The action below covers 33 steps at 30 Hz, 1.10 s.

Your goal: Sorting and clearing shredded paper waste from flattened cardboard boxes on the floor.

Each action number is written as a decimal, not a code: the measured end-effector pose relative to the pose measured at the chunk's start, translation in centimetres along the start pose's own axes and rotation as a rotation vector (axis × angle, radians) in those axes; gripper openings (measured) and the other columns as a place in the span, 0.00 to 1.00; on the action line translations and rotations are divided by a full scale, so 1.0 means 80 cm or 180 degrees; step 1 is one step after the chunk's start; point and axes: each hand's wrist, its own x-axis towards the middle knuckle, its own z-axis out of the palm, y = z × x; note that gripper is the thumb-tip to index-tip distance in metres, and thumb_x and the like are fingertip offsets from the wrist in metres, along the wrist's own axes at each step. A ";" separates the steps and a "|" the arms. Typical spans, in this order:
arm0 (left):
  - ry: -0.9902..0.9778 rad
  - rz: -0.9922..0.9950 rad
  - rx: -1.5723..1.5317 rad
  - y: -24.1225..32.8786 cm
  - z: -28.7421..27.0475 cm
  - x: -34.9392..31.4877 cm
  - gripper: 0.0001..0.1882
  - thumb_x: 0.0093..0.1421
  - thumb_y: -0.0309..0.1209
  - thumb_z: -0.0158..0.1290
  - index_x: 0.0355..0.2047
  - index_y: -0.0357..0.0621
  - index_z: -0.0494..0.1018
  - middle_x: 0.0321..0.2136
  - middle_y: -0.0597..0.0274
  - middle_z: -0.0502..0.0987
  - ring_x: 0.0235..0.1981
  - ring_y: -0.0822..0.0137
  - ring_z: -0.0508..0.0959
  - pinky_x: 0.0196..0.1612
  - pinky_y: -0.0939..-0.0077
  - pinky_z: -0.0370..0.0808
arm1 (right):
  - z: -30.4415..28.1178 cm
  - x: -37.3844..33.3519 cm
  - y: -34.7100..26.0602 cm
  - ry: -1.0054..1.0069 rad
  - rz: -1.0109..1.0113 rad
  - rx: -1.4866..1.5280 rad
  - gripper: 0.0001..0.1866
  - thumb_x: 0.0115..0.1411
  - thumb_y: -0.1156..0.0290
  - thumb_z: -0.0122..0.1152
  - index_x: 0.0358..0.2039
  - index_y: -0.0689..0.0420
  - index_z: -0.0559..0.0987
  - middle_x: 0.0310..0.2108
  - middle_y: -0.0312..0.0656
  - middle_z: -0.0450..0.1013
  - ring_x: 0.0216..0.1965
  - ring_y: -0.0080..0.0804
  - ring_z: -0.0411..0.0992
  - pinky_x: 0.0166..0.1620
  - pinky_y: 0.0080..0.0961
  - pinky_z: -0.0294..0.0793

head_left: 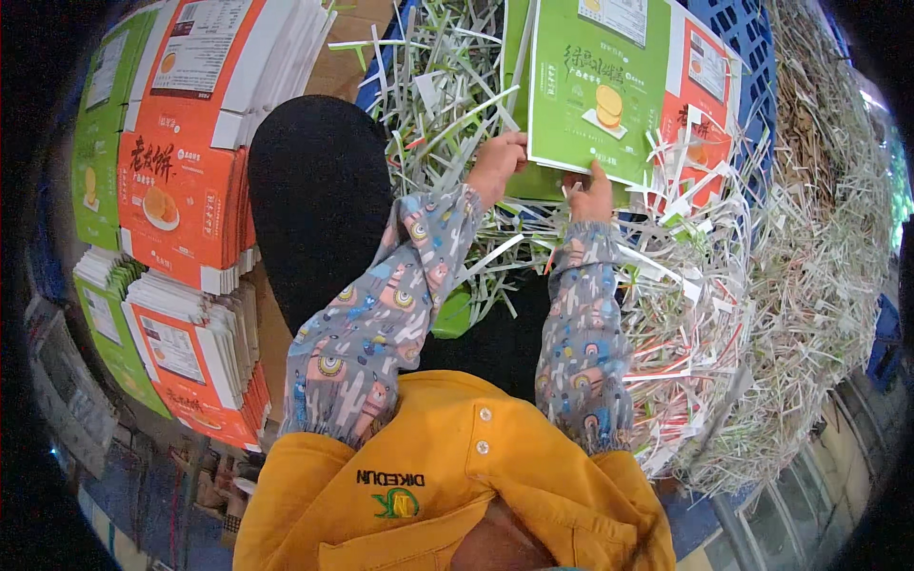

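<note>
A flat green printed carton sheet (pixel 571 105) with a picture of round yellow cakes lies across both my hands at the top centre. My left hand (pixel 497 169) has its fingers curled at the sheet's left edge. At the lower edge, my right hand (pixel 590 198) pinches it, thumb on top and the other fingers partly hidden beneath. More green sheet shows behind and below this one. An orange and white carton sheet (pixel 703 71) sits just to its right, partly covered by paper shreds. Patterned grey sleeves cover both my forearms.
White, green and red paper shreds (pixel 438 86) surround my hands, with a large heap (pixel 809 276) at the right. A blue plastic crate (pixel 755 48) shows behind the sheets. Stacks of flat orange cartons (pixel 176 205) and green cartons (pixel 92 157) stand left, beyond my black-clad knee (pixel 319 190).
</note>
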 end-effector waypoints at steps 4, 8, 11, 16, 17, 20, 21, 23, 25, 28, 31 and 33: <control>-0.0182 0.0207 -0.0478 0.013 -0.006 -0.002 0.16 0.46 0.22 0.41 0.36 0.40 0.69 0.31 0.64 0.72 0.31 0.72 0.71 0.34 0.79 0.66 | 0.010 -0.011 0.014 -0.0737 -0.1551 -0.0723 0.17 0.52 0.78 0.49 0.44 0.66 0.64 0.34 0.46 0.67 0.35 0.29 0.67 0.36 0.25 0.68; -0.0360 0.0311 -0.0877 0.040 0.028 -0.016 0.11 0.51 0.29 0.43 0.34 0.42 0.69 0.30 0.64 0.72 0.32 0.71 0.71 0.33 0.77 0.66 | -0.003 0.013 -0.043 -0.0877 -0.2455 -0.2725 0.21 0.49 0.82 0.50 0.46 0.66 0.63 0.36 0.46 0.67 0.36 0.30 0.67 0.39 0.22 0.69; -0.0164 0.0334 -0.1022 0.056 0.028 -0.016 0.11 0.53 0.36 0.45 0.32 0.42 0.68 0.28 0.63 0.72 0.30 0.71 0.71 0.30 0.77 0.67 | 0.008 0.022 -0.115 -0.0856 -0.1345 -0.0617 0.23 0.46 0.81 0.52 0.46 0.65 0.64 0.38 0.46 0.67 0.39 0.32 0.66 0.43 0.25 0.67; 0.0309 0.0935 -0.1508 0.110 -0.011 -0.020 0.12 0.54 0.36 0.43 0.34 0.42 0.68 0.29 0.61 0.72 0.31 0.70 0.71 0.33 0.76 0.67 | -0.024 -0.167 -0.203 -0.0754 -0.2762 -0.2444 0.20 0.53 0.70 0.48 0.45 0.67 0.63 0.41 0.48 0.66 0.42 0.31 0.66 0.44 0.24 0.67; 0.0495 0.1074 -0.1604 0.118 -0.013 -0.019 0.11 0.54 0.36 0.43 0.33 0.43 0.68 0.29 0.61 0.72 0.31 0.71 0.71 0.33 0.76 0.67 | -0.041 -0.196 -0.204 -0.0654 -0.2132 -0.1657 0.20 0.56 0.64 0.45 0.44 0.67 0.64 0.40 0.47 0.67 0.39 0.31 0.68 0.40 0.23 0.70; 0.1314 0.1441 -0.1161 0.140 -0.037 -0.005 0.11 0.53 0.36 0.44 0.28 0.42 0.68 0.26 0.62 0.71 0.27 0.69 0.70 0.28 0.74 0.66 | -0.106 -0.261 -0.184 -0.0404 -0.1280 -0.0837 0.20 0.53 0.69 0.47 0.44 0.68 0.64 0.40 0.48 0.67 0.41 0.33 0.67 0.44 0.26 0.67; 0.1285 0.1416 -0.1169 0.141 -0.039 -0.001 0.11 0.53 0.36 0.44 0.28 0.42 0.68 0.26 0.62 0.71 0.27 0.69 0.70 0.28 0.74 0.66 | -0.145 -0.259 -0.179 -0.0247 -0.0974 -0.0666 0.20 0.53 0.68 0.48 0.43 0.68 0.64 0.39 0.47 0.67 0.39 0.33 0.68 0.42 0.26 0.69; 0.1448 0.2379 0.0832 0.140 -0.047 0.009 0.15 0.53 0.39 0.44 0.33 0.41 0.69 0.27 0.57 0.72 0.29 0.65 0.71 0.33 0.72 0.66 | -0.220 -0.246 -0.154 -0.0128 -0.0964 -0.1146 0.17 0.53 0.69 0.47 0.41 0.66 0.66 0.37 0.46 0.68 0.36 0.32 0.69 0.38 0.25 0.71; 0.1302 0.2096 0.2062 0.117 -0.065 0.027 0.17 0.52 0.39 0.42 0.35 0.38 0.68 0.27 0.53 0.72 0.30 0.59 0.71 0.36 0.68 0.66 | -0.235 -0.241 -0.123 -0.0015 -0.0644 -0.0902 0.16 0.53 0.69 0.48 0.40 0.65 0.67 0.36 0.45 0.68 0.35 0.32 0.69 0.37 0.25 0.71; 0.1116 0.0993 0.4512 0.061 -0.063 0.028 0.19 0.52 0.41 0.41 0.31 0.37 0.70 0.26 0.49 0.72 0.32 0.53 0.71 0.39 0.64 0.65 | -0.255 -0.239 -0.089 0.0114 -0.0227 -0.0519 0.16 0.52 0.68 0.49 0.39 0.64 0.68 0.34 0.44 0.69 0.33 0.32 0.69 0.36 0.24 0.71; 0.2296 0.1820 0.4602 0.036 -0.078 0.039 0.20 0.48 0.45 0.43 0.28 0.40 0.72 0.31 0.50 0.73 0.35 0.49 0.71 0.40 0.65 0.66 | -0.256 -0.241 -0.085 -0.0015 -0.0161 -0.0559 0.16 0.52 0.67 0.50 0.39 0.64 0.68 0.33 0.42 0.70 0.32 0.30 0.70 0.34 0.23 0.71; 0.0693 0.1127 0.4501 0.046 -0.110 0.060 0.22 0.48 0.46 0.44 0.27 0.37 0.72 0.29 0.45 0.72 0.34 0.45 0.71 0.39 0.58 0.67 | -0.237 -0.235 -0.076 0.0086 0.0028 -0.0324 0.17 0.54 0.65 0.49 0.40 0.63 0.68 0.34 0.42 0.70 0.30 0.29 0.70 0.32 0.22 0.72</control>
